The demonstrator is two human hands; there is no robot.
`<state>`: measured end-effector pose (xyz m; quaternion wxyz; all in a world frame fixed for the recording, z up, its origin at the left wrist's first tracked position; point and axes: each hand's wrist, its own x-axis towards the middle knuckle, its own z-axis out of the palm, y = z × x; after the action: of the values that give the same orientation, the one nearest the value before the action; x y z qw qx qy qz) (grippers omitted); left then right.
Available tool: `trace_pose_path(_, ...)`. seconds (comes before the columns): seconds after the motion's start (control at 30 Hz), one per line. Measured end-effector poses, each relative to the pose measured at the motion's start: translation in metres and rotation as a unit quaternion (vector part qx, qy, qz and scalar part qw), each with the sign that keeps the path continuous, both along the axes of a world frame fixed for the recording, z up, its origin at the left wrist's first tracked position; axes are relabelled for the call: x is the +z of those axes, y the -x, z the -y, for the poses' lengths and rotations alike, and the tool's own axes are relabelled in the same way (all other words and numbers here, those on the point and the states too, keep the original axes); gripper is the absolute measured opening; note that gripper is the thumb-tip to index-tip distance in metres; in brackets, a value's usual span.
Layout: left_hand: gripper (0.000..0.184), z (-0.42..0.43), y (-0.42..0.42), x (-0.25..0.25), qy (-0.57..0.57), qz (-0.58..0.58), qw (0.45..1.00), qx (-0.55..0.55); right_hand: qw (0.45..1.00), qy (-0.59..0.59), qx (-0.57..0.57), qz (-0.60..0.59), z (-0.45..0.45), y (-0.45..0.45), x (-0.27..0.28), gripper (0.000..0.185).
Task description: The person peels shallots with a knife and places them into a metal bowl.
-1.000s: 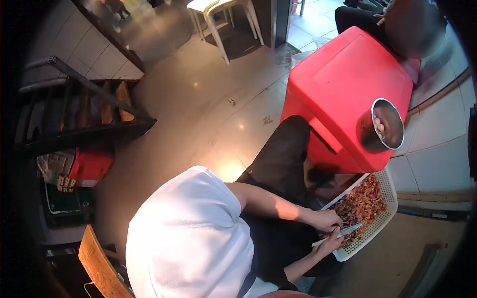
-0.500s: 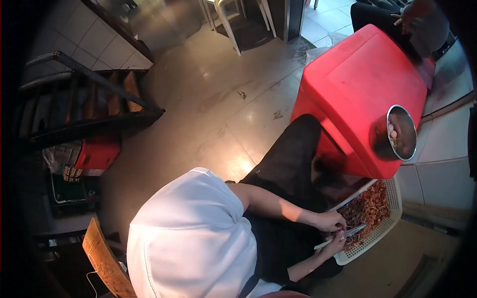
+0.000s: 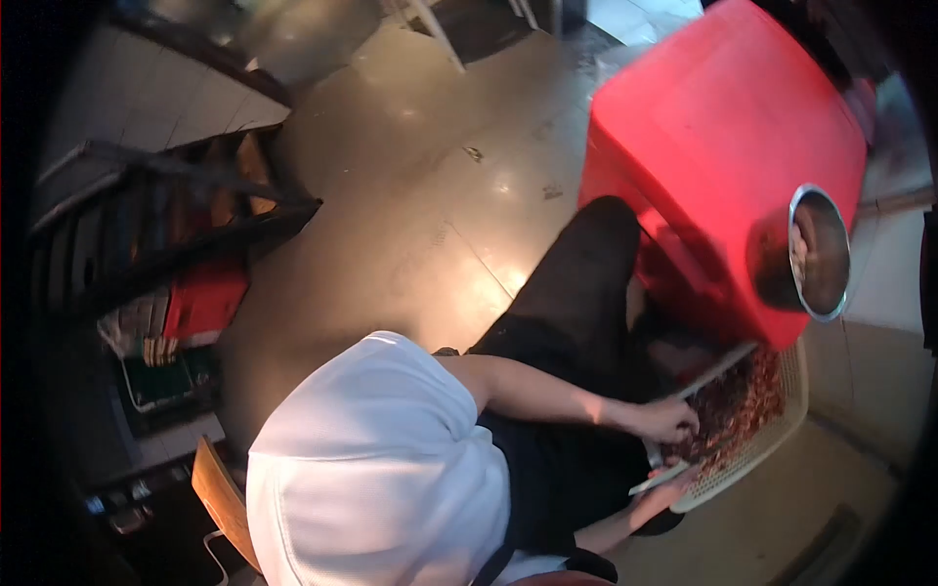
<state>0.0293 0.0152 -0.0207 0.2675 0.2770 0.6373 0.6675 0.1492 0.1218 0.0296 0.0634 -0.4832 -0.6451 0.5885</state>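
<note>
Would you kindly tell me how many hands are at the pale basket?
2: the left hand at the near end of the basket, and the right hand, lower in the picture, with a pale handle.

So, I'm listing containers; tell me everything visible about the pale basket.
The basket looks like pale plastic, with a rounded corner and walls full of small holes. It sits open-topped, partly hidden by the red bin, and holds reddish-brown shreds. The left hand is over one side, the right hand near its corner; blur leaves contact unclear.
</note>
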Motion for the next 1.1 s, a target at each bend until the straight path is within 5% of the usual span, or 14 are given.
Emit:
trace_pose_path(0.03,0.022,0.0,0.002,-0.007,-0.027,0.01,0.999,-0.015,0.995,0.001,-0.09,-0.04,0.009,0.008,-0.005,0.054)
trace_pose_path(0.07,0.022,0.013,0.008,0.011,-0.004,0.039,0.999,-0.017,0.979,0.063,-0.018,-0.19,-0.019,-0.022,-0.051,0.046)
trace_pose_path(0.1,0.022,0.016,0.012,0.016,0.012,0.019,1.0,-0.001,0.997,0.015,0.035,-0.066,-0.022,-0.015,-0.051,0.037)
trace_pose_path(0.17,0.027,0.02,0.014,0.015,0.046,0.079,0.995,-0.026,0.977,0.055,0.136,-0.157,-0.037,-0.03,-0.082,0.039)
trace_pose_path(0.23,0.03,0.019,0.012,0.015,0.037,0.088,0.995,-0.016,0.993,-0.012,0.067,-0.096,0.01,0.006,-0.016,0.046)
trace_pose_path(0.4,0.032,0.026,0.018,0.017,-0.089,0.351,0.93,-0.064,0.989,0.007,-0.029,-0.144,0.037,0.024,0.001,0.04)
trace_pose_path(0.83,0.029,0.036,0.013,0.03,-0.051,0.364,0.928,-0.057,0.986,0.01,0.027,-0.167,0.051,0.014,0.016,0.039)
trace_pose_path(1.1,0.026,0.039,0.011,0.036,-0.04,0.331,0.942,-0.036,0.977,-0.138,0.091,-0.138,0.059,0.013,0.029,0.039)
